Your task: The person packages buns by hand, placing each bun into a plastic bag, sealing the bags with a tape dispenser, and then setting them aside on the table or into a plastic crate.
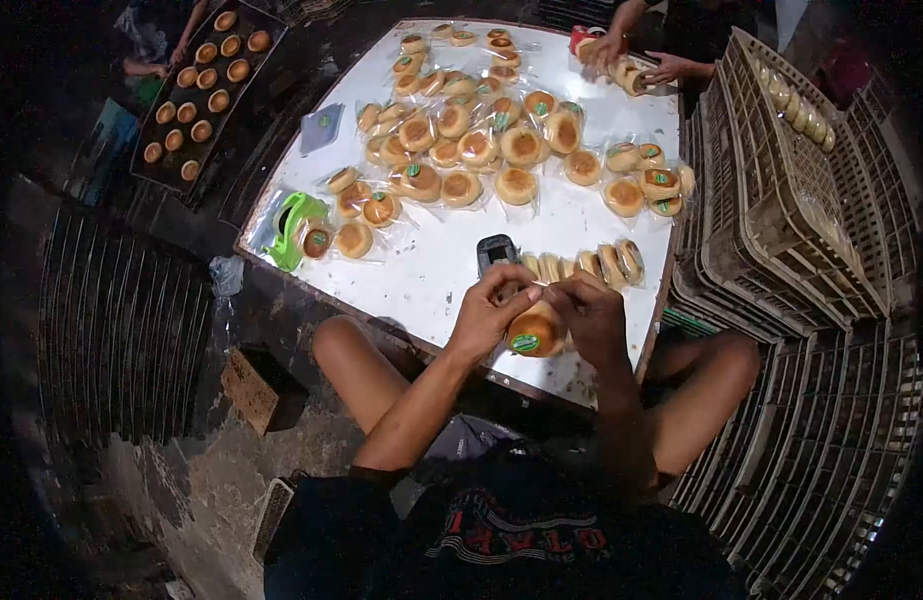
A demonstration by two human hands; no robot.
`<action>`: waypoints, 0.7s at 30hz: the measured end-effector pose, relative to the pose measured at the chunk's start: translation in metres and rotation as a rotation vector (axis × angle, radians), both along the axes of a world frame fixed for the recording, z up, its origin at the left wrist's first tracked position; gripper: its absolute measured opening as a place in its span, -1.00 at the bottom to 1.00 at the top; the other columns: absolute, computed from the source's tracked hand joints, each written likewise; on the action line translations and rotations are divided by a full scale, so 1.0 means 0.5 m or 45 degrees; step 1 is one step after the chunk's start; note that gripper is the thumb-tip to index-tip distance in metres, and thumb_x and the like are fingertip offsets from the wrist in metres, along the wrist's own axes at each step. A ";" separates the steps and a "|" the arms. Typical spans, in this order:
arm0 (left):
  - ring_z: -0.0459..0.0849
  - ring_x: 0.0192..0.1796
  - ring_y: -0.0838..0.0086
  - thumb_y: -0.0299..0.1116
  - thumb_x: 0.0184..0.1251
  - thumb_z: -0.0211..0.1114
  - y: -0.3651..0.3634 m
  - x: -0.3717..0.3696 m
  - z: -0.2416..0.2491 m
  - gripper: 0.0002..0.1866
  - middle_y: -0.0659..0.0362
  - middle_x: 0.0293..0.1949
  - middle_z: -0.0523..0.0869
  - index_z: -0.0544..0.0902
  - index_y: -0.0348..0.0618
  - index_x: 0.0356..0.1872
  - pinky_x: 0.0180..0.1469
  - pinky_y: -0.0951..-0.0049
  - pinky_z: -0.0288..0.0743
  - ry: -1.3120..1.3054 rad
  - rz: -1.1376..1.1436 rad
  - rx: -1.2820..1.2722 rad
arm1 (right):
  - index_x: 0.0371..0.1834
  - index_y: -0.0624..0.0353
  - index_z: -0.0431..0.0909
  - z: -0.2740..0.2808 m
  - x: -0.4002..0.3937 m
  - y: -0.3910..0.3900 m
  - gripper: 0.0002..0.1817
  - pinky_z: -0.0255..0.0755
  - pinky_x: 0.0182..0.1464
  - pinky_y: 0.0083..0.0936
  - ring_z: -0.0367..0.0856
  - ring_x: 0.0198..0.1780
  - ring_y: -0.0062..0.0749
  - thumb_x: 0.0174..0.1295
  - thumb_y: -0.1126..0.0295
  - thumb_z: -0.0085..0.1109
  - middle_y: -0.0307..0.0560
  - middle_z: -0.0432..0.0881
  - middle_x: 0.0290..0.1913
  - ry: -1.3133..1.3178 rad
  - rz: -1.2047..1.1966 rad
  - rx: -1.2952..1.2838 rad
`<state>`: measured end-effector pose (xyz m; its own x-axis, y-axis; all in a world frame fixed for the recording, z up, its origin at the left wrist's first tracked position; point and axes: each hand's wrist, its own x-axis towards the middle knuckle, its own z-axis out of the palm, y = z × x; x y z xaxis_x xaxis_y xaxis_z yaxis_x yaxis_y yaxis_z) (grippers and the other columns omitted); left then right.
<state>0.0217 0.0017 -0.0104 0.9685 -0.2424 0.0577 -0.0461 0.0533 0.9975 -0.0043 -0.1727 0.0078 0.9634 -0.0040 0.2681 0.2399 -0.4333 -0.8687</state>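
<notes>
At the near edge of the white table [421,285], my left hand [496,305] and my right hand [591,315] pinch the top of a bag around a round bun [537,330] with a green sticker. The bun hangs below my fingers. Just beyond my hands, several bagged buns [609,264] stand on edge in a row, beside a small black object [497,250]. A green tape dispenser [293,230] rests at the table's left corner. Many bagged buns [478,146] are spread over the middle, some with green stickers.
Stacked plastic crates [791,190] rise at the right. A dark tray of buns [206,90] is at the upper left, near another person's arm [186,35]. Across the table, a co-worker's hands [636,65] handle buns. A brown block [261,388] sits on the floor at left.
</notes>
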 end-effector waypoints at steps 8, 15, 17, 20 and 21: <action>0.55 -0.24 0.60 -0.32 0.43 0.21 -0.014 -0.004 -0.032 -0.81 0.28 -0.35 0.63 0.62 -0.26 -0.23 -0.14 0.57 0.42 0.335 0.032 0.074 | -0.50 0.27 0.49 -0.064 -0.019 0.057 -0.64 0.42 -0.35 -0.26 0.52 -0.48 0.00 0.30 0.19 0.19 0.13 0.52 -0.51 0.167 -0.240 0.032; 0.51 0.02 0.43 -0.30 0.42 0.15 -0.023 -0.013 -0.044 -0.71 0.15 -0.04 0.51 0.38 -0.17 0.05 0.10 0.45 0.43 -0.216 0.487 -0.013 | 0.07 0.21 0.34 -0.157 -0.026 0.120 -0.58 0.48 -0.11 -0.47 0.51 -0.09 -0.47 0.31 0.25 0.26 -0.14 0.50 -0.09 0.455 0.093 1.278; 0.53 0.03 0.45 -0.28 0.43 0.13 -0.019 -0.009 -0.033 -0.68 0.16 -0.02 0.52 0.38 -0.17 0.10 0.10 0.44 0.44 0.142 0.407 -0.120 | 0.09 0.21 0.33 -0.153 -0.013 0.116 -0.54 0.48 -0.07 -0.46 0.51 -0.06 -0.43 0.28 0.23 0.30 -0.10 0.50 -0.07 0.460 -0.002 1.178; 0.62 0.00 0.42 -0.21 0.42 0.10 -0.009 -0.019 -0.003 -0.60 0.12 -0.02 0.60 0.41 -0.23 0.15 0.10 0.38 0.51 0.696 0.060 -0.752 | 0.13 0.22 0.32 -0.122 0.009 0.119 -0.44 0.49 -0.04 -0.43 0.52 -0.02 -0.36 0.21 0.18 0.37 -0.03 0.51 -0.05 0.227 -0.247 0.650; 0.64 -0.01 0.40 -0.21 0.42 0.10 0.002 -0.014 -0.018 -0.61 0.11 -0.03 0.62 0.43 -0.24 0.14 0.09 0.36 0.53 0.799 -0.022 -0.892 | 0.03 0.26 0.43 -0.093 0.003 0.112 -0.50 0.50 -0.03 -0.42 0.57 -0.06 -0.32 0.20 0.16 0.37 0.03 0.55 -0.10 0.185 -0.239 0.469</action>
<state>0.0146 0.0028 -0.0195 0.8685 -0.3649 -0.3355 0.4957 0.6465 0.5799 -0.0025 -0.1168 -0.0388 0.9645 -0.2523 0.0779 0.0506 -0.1129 -0.9923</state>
